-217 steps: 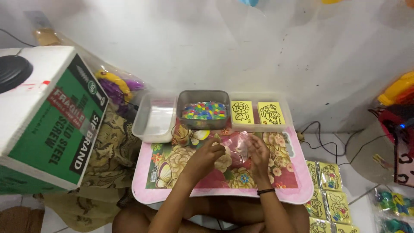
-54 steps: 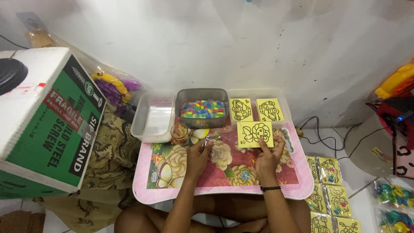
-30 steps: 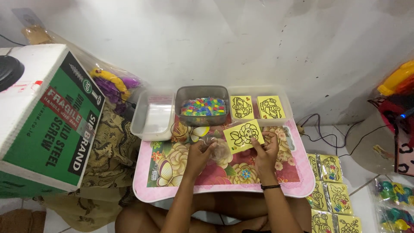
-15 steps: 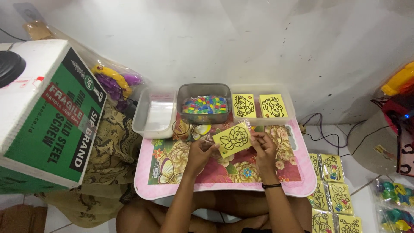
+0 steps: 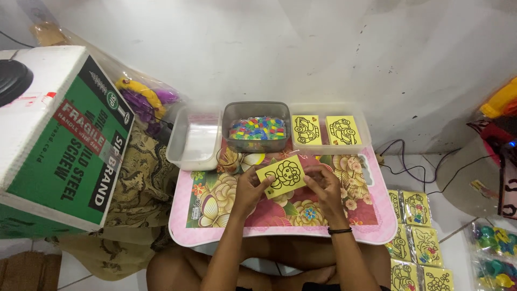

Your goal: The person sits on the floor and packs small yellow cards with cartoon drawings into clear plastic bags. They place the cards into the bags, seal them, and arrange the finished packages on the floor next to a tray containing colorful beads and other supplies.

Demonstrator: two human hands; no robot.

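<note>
Yellow card with a black line drawing sits between my two hands, tilted, just above the flowered surface and in front of the grey tub of coloured bits. My left hand pinches its near left edge and my right hand meets its right edge, so each grip is closed narrow on the card. To do this well I judge I should keep my fingers on the margins, off the drawing, and press lightly so the card does not bend. Left of the tub stands a clear tray; right of it another tray holds two more yellow cards. I cannot make out whether a film covers the card, and its underside is hidden. More cards on the floor, right of the surface, are cut off at the frame edge.
</note>
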